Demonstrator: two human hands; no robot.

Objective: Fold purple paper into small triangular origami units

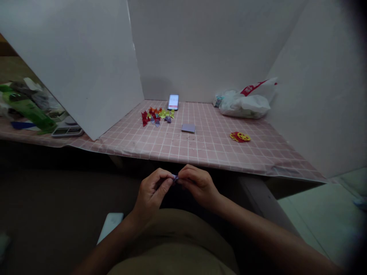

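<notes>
Between my fingertips, just off the table's front edge, is a small folded piece of purple paper point(175, 178). My left hand point(155, 188) pinches it from the left with thumb and forefinger. From the other side my right hand point(199, 185) grips it too, and most of the paper is hidden by the fingers. Beyond my hands a square stack of purple paper point(188, 128) lies on the checked table point(172, 147). Farther back and to the left sits a pile of small folded paper figures point(156, 115) in red, orange, yellow and purple.
A lit phone point(173, 102) leans at the back. Red and yellow cut-out pieces point(240, 137) lie on the right, before a white plastic bag point(245, 105). White panels point(94, 68) enclose the table. A digital scale point(67, 131) and a green bottle point(28, 109) are beyond the left panel.
</notes>
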